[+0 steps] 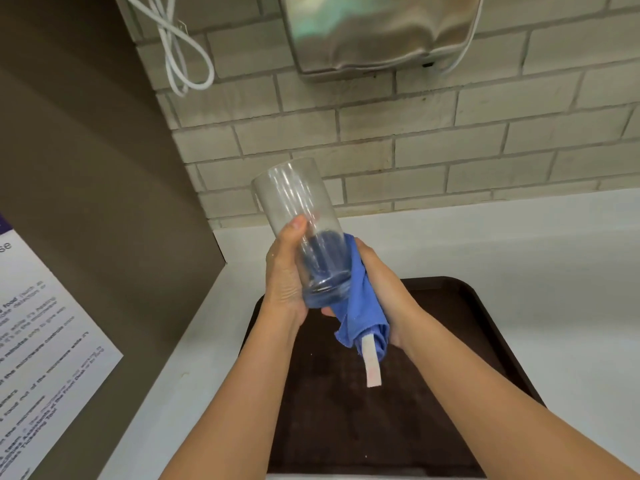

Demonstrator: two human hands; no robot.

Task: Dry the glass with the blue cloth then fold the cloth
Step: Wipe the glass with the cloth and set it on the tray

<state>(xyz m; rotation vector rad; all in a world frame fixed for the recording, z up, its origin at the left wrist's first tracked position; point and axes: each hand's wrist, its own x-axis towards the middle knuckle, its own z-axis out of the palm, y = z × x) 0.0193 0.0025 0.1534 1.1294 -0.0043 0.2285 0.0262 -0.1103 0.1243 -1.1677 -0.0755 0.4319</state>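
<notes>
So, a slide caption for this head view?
Left hand holds a tilted glass, right hand presses the blue cloth against it, above a dark tray.

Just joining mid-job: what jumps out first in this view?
A clear glass, tilted in mid-air at centre, gripped by the left hand. The right hand presses a bunched blue cloth against its lower side, a white tag dangling. Beneath them lies a dark tray on the white counter.

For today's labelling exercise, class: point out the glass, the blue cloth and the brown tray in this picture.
glass (294, 199): head view, on its clear side wall near the rim.
blue cloth (358, 306): head view, on the bunched fold beside the glass base.
brown tray (450, 299): head view, on its bare right part.
</notes>
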